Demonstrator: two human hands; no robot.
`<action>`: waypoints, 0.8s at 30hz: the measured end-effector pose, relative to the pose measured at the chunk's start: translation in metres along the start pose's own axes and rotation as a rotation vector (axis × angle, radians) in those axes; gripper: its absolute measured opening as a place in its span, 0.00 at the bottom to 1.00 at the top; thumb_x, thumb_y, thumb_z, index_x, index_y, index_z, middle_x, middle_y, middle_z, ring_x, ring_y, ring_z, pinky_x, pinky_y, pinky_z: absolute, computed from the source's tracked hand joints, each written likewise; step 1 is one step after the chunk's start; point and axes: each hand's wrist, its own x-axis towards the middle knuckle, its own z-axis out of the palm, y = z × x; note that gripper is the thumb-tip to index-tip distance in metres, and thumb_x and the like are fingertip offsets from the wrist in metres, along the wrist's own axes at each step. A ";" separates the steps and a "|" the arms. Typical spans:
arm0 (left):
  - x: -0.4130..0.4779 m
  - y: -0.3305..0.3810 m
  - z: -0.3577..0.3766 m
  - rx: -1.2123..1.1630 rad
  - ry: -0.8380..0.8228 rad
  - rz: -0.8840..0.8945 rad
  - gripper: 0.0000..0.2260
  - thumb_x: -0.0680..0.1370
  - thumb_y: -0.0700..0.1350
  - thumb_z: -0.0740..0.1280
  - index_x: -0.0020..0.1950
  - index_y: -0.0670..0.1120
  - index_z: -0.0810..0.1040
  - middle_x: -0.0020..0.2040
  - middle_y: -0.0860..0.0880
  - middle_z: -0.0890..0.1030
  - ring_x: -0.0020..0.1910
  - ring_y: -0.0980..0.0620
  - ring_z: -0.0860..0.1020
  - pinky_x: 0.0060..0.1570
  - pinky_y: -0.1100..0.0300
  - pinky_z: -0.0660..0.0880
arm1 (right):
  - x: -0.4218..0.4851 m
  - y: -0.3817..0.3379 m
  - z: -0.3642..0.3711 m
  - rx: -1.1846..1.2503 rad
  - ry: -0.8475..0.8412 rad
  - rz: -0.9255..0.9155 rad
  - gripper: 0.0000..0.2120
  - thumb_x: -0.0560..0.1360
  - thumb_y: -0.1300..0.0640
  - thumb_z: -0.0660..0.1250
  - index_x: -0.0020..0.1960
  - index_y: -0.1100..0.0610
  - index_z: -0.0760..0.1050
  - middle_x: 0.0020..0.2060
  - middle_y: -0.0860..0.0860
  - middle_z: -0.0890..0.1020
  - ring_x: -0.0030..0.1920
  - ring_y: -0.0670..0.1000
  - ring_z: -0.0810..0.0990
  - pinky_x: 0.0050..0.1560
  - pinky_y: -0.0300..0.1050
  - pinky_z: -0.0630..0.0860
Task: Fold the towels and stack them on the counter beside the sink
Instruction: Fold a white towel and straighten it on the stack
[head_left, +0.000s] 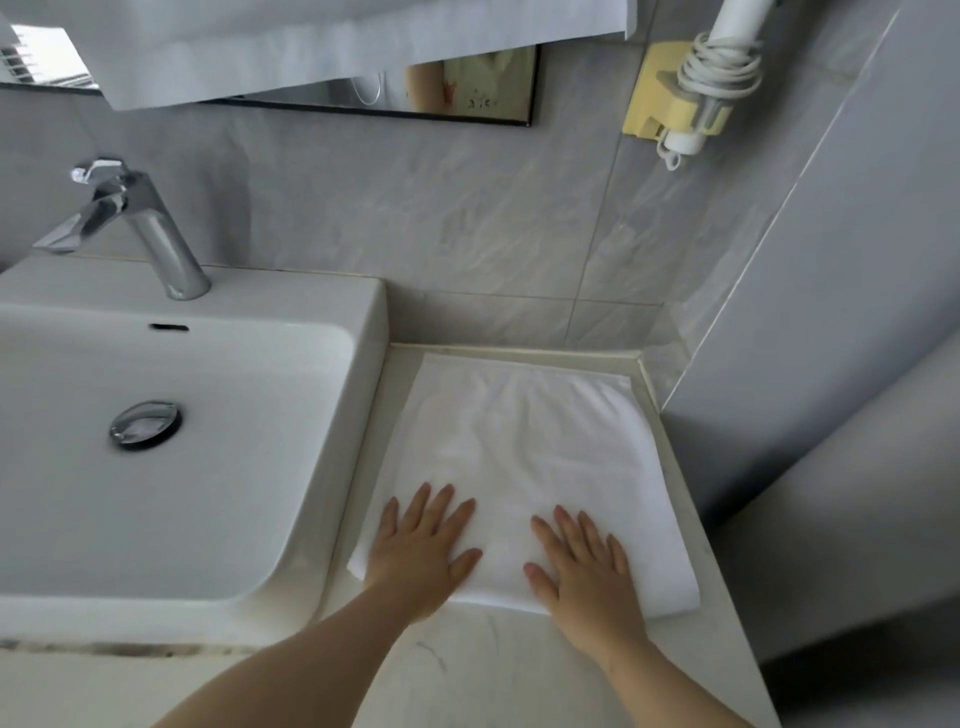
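The white towel lies flat on the counter just beside the sink, with its long axis running from the near edge to the wall. The left hand, by the sink-side corner, and the right hand, toward the outer edge, press its near end with fingers straight, gripping nothing. Both appear equally placed to fold it wallward.

Soft, even, cool light; faint shadows. Glints on the tap and drain. Wide-angle bending at edges; slightly soft focus.
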 end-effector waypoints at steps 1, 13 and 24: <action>-0.003 -0.005 0.002 -0.018 0.016 -0.027 0.53 0.49 0.69 0.12 0.74 0.60 0.33 0.77 0.55 0.36 0.73 0.54 0.31 0.69 0.50 0.29 | -0.006 0.005 -0.002 -0.009 -0.037 0.058 0.39 0.67 0.32 0.31 0.75 0.40 0.52 0.74 0.41 0.48 0.76 0.49 0.52 0.68 0.45 0.39; -0.017 -0.031 0.004 -0.039 0.049 -0.156 0.56 0.52 0.70 0.14 0.77 0.50 0.37 0.78 0.50 0.37 0.76 0.50 0.37 0.73 0.50 0.39 | -0.042 0.050 -0.007 0.056 -0.033 0.472 0.39 0.77 0.34 0.44 0.77 0.57 0.38 0.77 0.52 0.42 0.77 0.50 0.42 0.76 0.45 0.43; -0.027 -0.014 0.001 -0.057 0.005 0.135 0.45 0.62 0.62 0.26 0.78 0.52 0.45 0.78 0.50 0.42 0.77 0.50 0.39 0.69 0.58 0.33 | -0.051 0.021 0.018 0.054 -0.062 0.116 0.31 0.70 0.32 0.53 0.62 0.50 0.75 0.61 0.49 0.79 0.63 0.52 0.73 0.65 0.42 0.50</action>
